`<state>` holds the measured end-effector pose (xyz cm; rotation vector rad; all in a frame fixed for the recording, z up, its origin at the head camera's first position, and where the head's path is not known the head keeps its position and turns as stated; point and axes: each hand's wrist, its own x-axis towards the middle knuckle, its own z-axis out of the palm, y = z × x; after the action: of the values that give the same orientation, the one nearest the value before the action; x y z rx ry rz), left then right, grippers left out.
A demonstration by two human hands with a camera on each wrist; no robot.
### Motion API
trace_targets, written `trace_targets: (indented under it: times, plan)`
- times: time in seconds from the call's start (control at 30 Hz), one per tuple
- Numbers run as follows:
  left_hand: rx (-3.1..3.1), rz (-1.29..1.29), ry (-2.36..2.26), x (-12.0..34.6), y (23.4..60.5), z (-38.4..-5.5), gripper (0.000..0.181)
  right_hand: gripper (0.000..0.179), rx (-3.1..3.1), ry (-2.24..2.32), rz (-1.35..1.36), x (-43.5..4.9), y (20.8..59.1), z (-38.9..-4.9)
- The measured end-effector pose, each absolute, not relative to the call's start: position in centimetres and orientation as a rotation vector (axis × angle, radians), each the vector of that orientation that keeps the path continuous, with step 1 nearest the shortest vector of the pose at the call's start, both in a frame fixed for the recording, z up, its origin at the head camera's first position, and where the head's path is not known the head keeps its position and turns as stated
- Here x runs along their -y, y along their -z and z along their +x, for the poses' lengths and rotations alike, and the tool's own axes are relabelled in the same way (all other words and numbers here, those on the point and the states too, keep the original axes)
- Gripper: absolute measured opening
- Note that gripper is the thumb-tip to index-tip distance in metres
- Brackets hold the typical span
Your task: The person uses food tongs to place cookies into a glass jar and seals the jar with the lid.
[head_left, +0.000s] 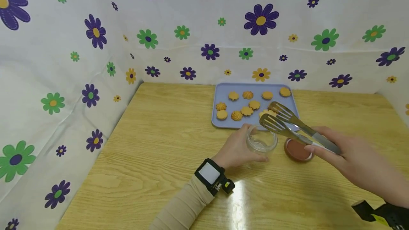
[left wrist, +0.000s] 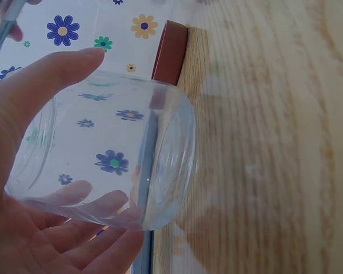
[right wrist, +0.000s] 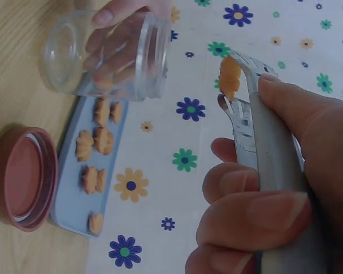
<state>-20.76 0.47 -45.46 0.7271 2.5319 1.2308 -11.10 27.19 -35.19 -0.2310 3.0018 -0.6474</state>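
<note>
My left hand (head_left: 234, 149) grips a clear glass jar (head_left: 262, 144), thumb on one side and fingers curled round the other. The jar is upright and uncapped, and nothing shows inside it. In my right hand (head_left: 361, 155) is a pair of metal tongs (head_left: 314, 137) with grey handles. Their slotted tips pinch a golden cookie (right wrist: 229, 77), clearest in the right wrist view. In the head view the tips are above the jar's far right side, over the tray edge. A blue tray (head_left: 223, 91) behind the jar bears several cookies (head_left: 236, 115).
A reddish-brown round lid (head_left: 298, 150) lies on the wooden table (head_left: 153, 144), right of the jar and below the tongs. Flower-patterned white cloth (head_left: 191, 13) hangs along the table's back and sides.
</note>
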Motion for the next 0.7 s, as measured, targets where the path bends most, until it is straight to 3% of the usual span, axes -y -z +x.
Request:
trace_targets:
  times: [0.7]
  plan:
    - [-2.494,0.709,-1.247,-0.3,45.4,-20.8,0.081,0.078,-2.851,0.593,-0.213,-26.6,38.1,-11.2]
